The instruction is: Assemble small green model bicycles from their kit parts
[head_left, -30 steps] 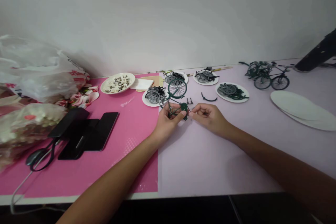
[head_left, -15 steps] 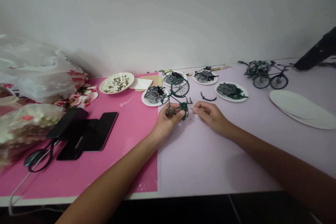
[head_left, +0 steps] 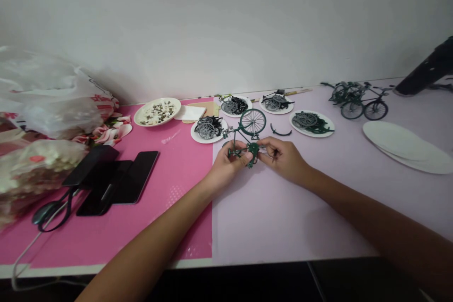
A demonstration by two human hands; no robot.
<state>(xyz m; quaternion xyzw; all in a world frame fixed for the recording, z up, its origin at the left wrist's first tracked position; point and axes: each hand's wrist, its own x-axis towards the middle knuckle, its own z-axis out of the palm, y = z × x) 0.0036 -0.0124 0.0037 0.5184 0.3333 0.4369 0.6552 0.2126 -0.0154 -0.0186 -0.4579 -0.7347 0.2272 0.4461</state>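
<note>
My left hand (head_left: 230, 164) is closed around the lower part of a green model bicycle (head_left: 240, 134), thumb against its green round part. The bicycle has one spoked wheel (head_left: 252, 121) at its upper end, pointing away from me. My right hand (head_left: 283, 155) is closed, its thumb and forefinger pinched against the right side of that green part. A thin dark bit shows between these fingers, too small to name. Beyond my right hand lies a curved dark strip (head_left: 281, 131). Plates of grey and dark green bicycle parts (head_left: 306, 121) stand behind.
Assembled model bicycles (head_left: 375, 109) are clustered at the back right, behind stacked white plates (head_left: 398, 144). On the left lie black phones (head_left: 136, 177), a cable (head_left: 21, 264), plastic bags (head_left: 46, 99) and a bowl of small pieces (head_left: 157, 112). The wall closes off the back.
My right hand has moved slightly left, its fingertips now touching the model bicycle. The bicycle has shifted a little right and its wheel has swung right in my left hand.
</note>
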